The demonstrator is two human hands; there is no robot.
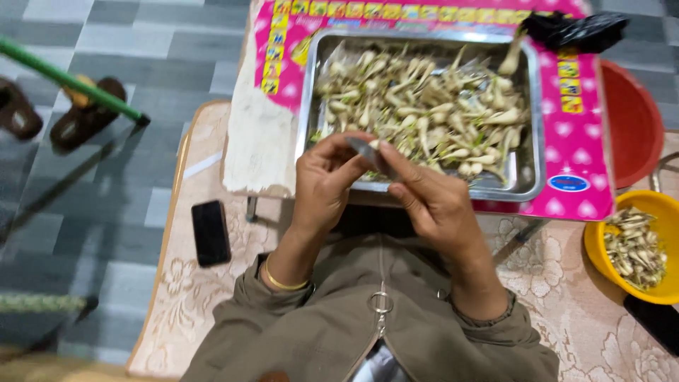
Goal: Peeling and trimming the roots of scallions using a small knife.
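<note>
Olive-green jacket sleeves [339,325] with a metal zip ring fill the bottom of the head view, a gold bangle [283,283] on the left wrist. Two hands meet just above the near rim of one steel tray [311,106]: the left hand [324,182] and right hand [431,201] together pinch one small knife blade [364,150], grey and flat, its long axis running left to right, slightly down toward the right. Pale, slender bulbs [424,106] with stringy roots lie heaped in the tray, too many to count. Beneath it sits one glossy pink cardboard box [576,141]. One yellow bowl [601,247] holds trimmings, one red basin [636,120] behind it. One black phone [211,232] lies on the floral mat [205,297].
</note>
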